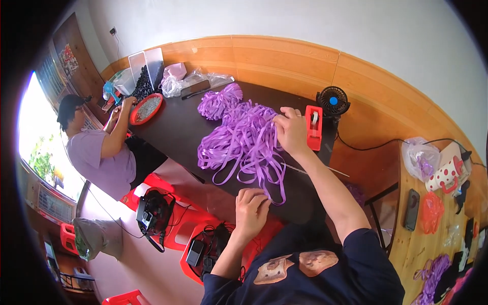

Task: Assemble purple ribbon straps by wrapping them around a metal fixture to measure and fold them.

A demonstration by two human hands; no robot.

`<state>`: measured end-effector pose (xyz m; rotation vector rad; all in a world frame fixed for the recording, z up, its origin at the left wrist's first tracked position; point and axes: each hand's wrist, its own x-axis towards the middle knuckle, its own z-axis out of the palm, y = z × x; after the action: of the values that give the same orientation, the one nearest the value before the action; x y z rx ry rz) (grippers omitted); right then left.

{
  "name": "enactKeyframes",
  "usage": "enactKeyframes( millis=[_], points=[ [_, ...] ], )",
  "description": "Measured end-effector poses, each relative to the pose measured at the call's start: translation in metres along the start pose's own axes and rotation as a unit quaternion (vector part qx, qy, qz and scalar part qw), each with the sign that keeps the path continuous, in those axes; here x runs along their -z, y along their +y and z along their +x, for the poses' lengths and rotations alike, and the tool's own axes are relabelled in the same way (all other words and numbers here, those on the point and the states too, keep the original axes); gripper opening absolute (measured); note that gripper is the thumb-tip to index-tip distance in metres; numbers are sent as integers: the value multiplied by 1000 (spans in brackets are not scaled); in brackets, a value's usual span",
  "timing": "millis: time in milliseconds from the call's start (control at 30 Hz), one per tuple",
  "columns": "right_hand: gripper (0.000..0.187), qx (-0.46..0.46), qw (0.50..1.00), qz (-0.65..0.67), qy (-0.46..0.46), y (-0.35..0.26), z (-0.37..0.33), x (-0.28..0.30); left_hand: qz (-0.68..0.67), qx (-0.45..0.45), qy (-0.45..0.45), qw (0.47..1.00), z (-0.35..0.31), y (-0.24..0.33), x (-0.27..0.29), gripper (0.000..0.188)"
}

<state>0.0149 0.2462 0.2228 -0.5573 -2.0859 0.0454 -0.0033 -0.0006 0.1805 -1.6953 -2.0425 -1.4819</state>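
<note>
A large loose heap of purple ribbon straps [231,142] lies on the dark table [178,122] in front of me. My right hand [292,132] is at the heap's right side, its fingers closed on a purple ribbon strap. Lower down, at the table's near edge, my left hand [251,211] is closed in a pinch beside the hanging loops. A strap runs to its fingertips, where the grip is partly hidden. Just right of my right hand stands a red tape dispenser [314,129]. A thin pale rod [317,170] lies partly under my right forearm.
A small black fan [333,100] stands at the table's right end. Across to the left, a person [104,147] works beside a red tray [148,109] of small grey pieces. A phone [195,89] lies near the wall. Red stools [170,229] with cables stand below left.
</note>
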Motion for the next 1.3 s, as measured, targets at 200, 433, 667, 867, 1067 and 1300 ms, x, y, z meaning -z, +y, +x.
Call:
enactKeyframes(
  millis=[200,433,667,867,1067,1300],
  points=[
    [8,47,972,227,32,8,8,27,-74,10,130,989,58,-6,14,19],
    [13,127,982,137,40,-10,4,56,-110,32,-16,993,158,-24,-7,26],
    [14,34,983,141,115,2,1,89,-267,123,-69,953,243,-13,19,18],
    [19,-4,966,247,80,15,-20,98,-505,92,-51,857,314,45,64,21],
    [22,9,975,208,77,8,-22,122,-404,-4,-55,913,358,73,90,26],
    [30,-89,919,382,-39,4,-26,114,-299,-6,-118,947,392,99,109,24]
  ],
)
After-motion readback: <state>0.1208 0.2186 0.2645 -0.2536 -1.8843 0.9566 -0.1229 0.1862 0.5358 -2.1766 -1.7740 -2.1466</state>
